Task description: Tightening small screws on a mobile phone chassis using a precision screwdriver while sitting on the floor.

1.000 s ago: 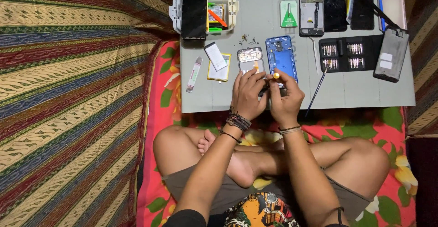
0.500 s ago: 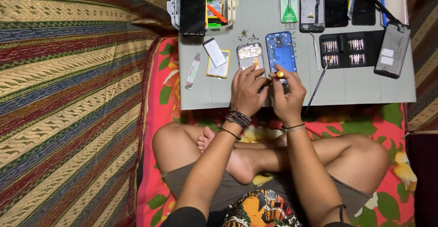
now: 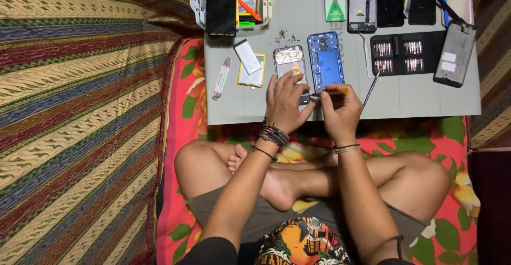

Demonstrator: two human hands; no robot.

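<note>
Left hand [image 3: 285, 102] flat on the open phone [image 3: 290, 65], fingers spread and pressing, holding it on the table [image 3: 420, 97] rather than gripping. Right hand [image 3: 340, 108] pinched on a thin screwdriver [image 3: 331, 91], now laid nearly level with its tip toward the phone's near end; half a second ago held steeper, yellow cap up. Probably moved to a new screw, though the tip is hidden. Blue back cover [image 3: 326, 60] just right of the phone, bit set [image 3: 404, 52] farther right.
</note>
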